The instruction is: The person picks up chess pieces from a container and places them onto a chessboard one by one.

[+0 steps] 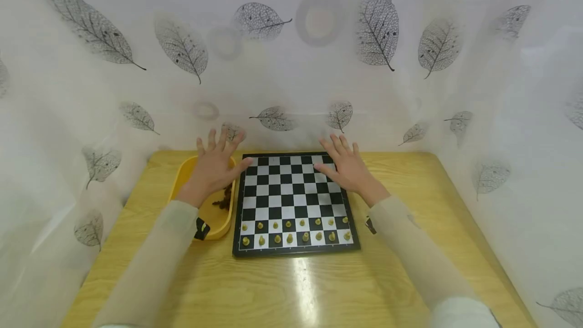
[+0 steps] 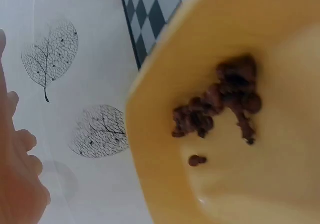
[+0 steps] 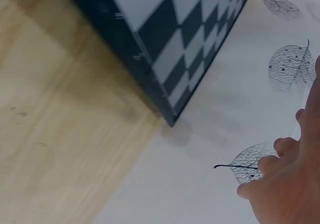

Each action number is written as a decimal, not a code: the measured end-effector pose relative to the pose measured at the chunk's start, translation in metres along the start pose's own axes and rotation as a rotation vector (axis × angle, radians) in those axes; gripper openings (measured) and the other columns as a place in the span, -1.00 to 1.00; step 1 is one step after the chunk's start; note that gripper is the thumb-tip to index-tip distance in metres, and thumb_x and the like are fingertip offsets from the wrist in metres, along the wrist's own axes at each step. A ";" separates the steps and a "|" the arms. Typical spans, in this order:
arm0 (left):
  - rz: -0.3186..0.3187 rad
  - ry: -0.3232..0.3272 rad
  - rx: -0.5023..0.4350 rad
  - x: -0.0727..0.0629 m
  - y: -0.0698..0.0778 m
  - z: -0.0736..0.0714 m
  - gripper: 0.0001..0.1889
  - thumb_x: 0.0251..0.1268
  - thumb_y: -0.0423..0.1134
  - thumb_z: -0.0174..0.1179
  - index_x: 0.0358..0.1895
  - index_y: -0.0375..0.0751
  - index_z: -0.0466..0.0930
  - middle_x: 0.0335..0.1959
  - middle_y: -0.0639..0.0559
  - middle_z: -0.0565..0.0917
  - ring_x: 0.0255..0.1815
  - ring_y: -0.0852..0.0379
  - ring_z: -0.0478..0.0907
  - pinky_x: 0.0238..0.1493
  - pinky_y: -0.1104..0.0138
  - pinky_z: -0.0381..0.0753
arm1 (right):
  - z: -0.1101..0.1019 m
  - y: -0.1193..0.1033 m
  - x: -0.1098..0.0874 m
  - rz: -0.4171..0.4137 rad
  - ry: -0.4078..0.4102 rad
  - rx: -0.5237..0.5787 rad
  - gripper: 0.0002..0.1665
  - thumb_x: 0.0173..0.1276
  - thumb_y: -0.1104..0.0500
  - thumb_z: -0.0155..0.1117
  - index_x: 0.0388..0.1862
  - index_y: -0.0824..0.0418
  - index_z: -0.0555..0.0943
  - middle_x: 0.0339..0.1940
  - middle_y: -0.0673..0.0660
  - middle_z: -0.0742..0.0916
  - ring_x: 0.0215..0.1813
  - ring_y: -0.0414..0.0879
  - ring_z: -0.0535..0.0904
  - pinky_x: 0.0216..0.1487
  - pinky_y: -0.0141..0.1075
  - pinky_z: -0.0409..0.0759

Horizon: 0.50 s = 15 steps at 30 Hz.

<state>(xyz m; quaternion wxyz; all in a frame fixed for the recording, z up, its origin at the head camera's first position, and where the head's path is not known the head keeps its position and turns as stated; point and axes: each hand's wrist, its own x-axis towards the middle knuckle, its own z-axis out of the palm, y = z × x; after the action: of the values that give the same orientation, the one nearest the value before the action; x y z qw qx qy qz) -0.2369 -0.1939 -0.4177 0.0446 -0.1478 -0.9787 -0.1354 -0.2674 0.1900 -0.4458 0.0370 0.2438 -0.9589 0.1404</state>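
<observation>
In the head view my left hand [image 1: 211, 168] hovers over the yellow tray [image 1: 220, 233], fingers spread and holding nothing. My right hand [image 1: 348, 166], also with fingers spread, is above the far right part of the chessboard [image 1: 296, 253]. Two rows of gold chess pieces [image 1: 305, 237] stand along the board's near edge; its other squares are bare where visible. Dark brown chess pieces [image 2: 235, 91] lie heaped in the tray, with one small pawn [image 2: 196, 160] apart from the heap. The left hand and forearm hide part of the tray in the head view.
A wooden table [image 1: 401, 282] carries the board and tray, which stand side by side with the tray on the left. A pale curtain [image 1: 291, 75] printed with grey leaves hangs behind the table and along both sides. Each wrist wears a dark strap [image 1: 202, 229].
</observation>
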 end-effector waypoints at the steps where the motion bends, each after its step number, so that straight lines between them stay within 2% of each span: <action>1: 0.001 0.003 -0.017 -0.002 -0.002 0.000 -0.12 0.52 0.52 -0.25 0.75 0.31 -0.26 0.77 -0.24 -0.27 0.73 -0.46 -0.46 0.57 -0.48 -0.47 | 0.002 0.003 -0.003 -0.005 -0.002 -0.002 0.02 0.58 -0.51 -0.18 0.78 0.00 0.00 0.77 0.34 0.08 0.75 0.40 -0.09 0.62 0.49 -0.14; 6: -0.010 0.004 -0.067 -0.011 -0.010 0.003 -0.14 0.54 0.48 -0.22 0.75 0.28 -0.19 0.76 -0.26 -0.24 0.74 -0.45 -0.43 0.59 -0.45 -0.50 | 0.012 0.015 -0.018 -0.017 -0.025 -0.028 -0.05 0.61 -0.36 0.01 0.77 0.04 0.06 0.77 0.32 0.09 0.75 0.39 -0.04 0.66 0.42 -0.12; 11: -0.031 -0.014 -0.056 -0.018 -0.017 0.006 -0.12 0.53 0.52 -0.31 0.76 0.23 -0.21 0.76 -0.29 -0.21 0.74 -0.45 -0.41 0.58 -0.47 -0.45 | 0.023 0.022 -0.030 -0.023 -0.061 -0.053 -0.11 0.62 -0.32 0.03 0.74 0.03 0.15 0.78 0.29 0.08 0.76 0.35 -0.06 0.68 0.38 -0.08; 15: -0.041 -0.027 -0.074 -0.020 -0.022 0.010 -0.13 0.56 0.49 -0.29 0.76 0.18 -0.16 0.75 -0.31 -0.19 0.73 -0.48 -0.39 0.58 -0.47 -0.48 | 0.032 0.027 -0.037 -0.038 -0.080 -0.045 -0.13 0.62 -0.32 0.03 0.74 0.02 0.17 0.75 0.32 0.16 0.76 0.35 -0.05 0.68 0.35 -0.05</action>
<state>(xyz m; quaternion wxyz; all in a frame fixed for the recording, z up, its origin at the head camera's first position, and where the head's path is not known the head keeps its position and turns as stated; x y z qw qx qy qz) -0.2249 -0.2171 -0.4357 0.0232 -0.1309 -0.9763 -0.1705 -0.2474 0.2200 -0.4886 0.0068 0.2663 -0.9578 0.1082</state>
